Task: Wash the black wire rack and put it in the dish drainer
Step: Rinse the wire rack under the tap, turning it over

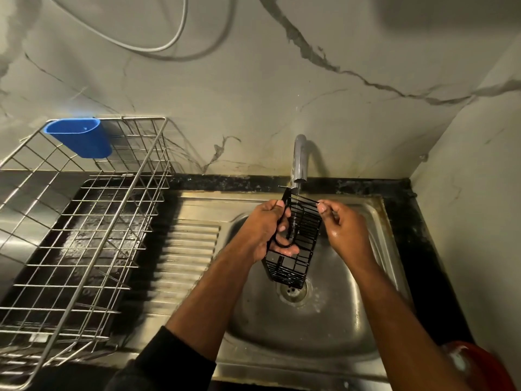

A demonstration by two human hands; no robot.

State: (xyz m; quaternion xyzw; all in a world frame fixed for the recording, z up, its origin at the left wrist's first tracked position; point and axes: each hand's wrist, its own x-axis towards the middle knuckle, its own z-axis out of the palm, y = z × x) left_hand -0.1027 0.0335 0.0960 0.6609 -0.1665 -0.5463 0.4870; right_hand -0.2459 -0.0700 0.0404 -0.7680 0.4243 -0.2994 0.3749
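Left hand (263,230) grips black wire rack (296,244) along its side, fingers partly hidden behind the wires; right hand (342,227) pinches its top corner. Rack under steel tap (298,159), above steel sink (352,320). Water stream barely visible. Wire dish drainer (84,221) far left, cut off.

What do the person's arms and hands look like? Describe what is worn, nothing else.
Both hands, the left hand and the right hand, are bare: no gloves, rings or watch show. The left arm has a dark sleeve pushed up toward the elbow. The right forearm is bare as far as shown. The right hand glistens wet.
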